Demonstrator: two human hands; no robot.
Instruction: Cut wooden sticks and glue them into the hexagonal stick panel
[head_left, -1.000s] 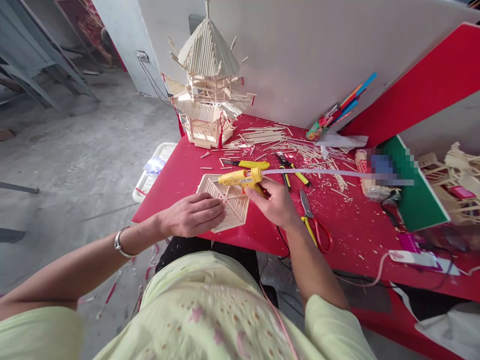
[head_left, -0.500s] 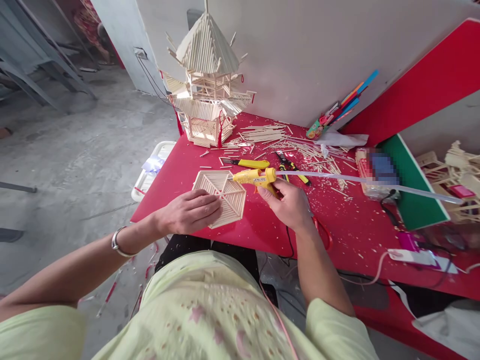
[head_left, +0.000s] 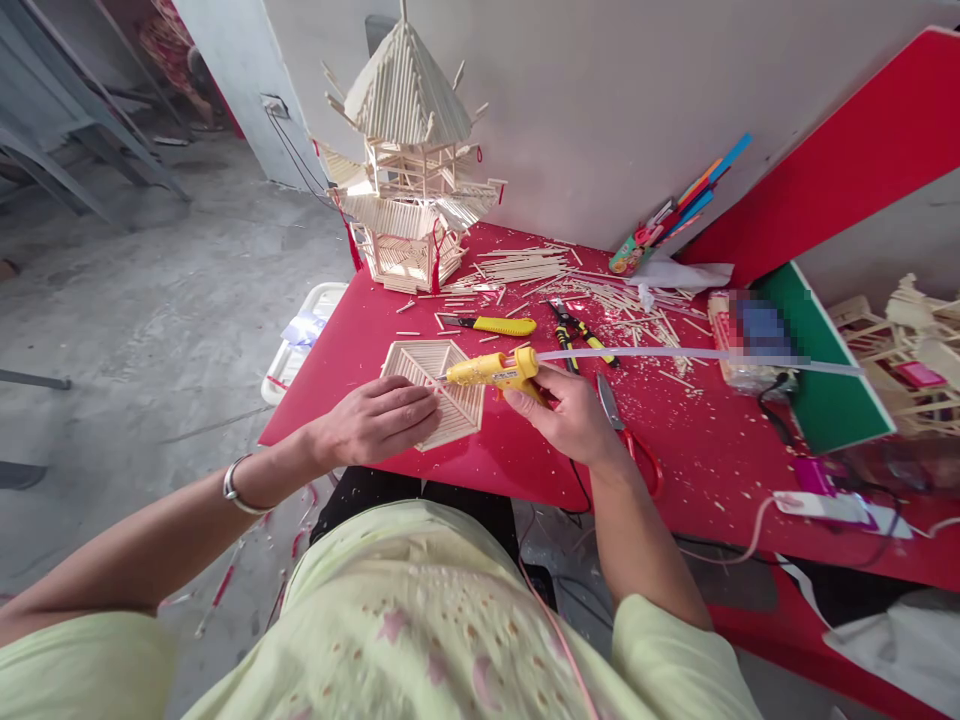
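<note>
Head view: the hexagonal stick panel (head_left: 459, 415) lies flat near the front edge of the red table (head_left: 517, 462), spokes running to its middle. From where I watch, the left hand (head_left: 390, 418) is the nearer one, resting over the panel's left side with fingers bunched (whether they pinch anything, I cannot tell). Right hand (head_left: 574, 412) grips the yellow glue gun (head_left: 491, 371), whose long axis runs crosswise, nozzle aimed left at the panel's middle, close to the left fingertips. Contact between nozzle and sticks: too small for me to judge. A long glue stick (head_left: 637, 352) trails rightward from the gun's back.

Compared with half a second ago, I note the nozzle shifted left and slightly nearer the wearer, from the panel's far edge to its middle; the left hand looks almost unmoved, and the scissors (head_left: 610, 402) show more blade.

Farther out: cutter knife (head_left: 504, 325), pliers (head_left: 598, 349), loose sticks (head_left: 525, 267), then the stick-built pagoda (head_left: 409, 95) at the table's far left.
</note>
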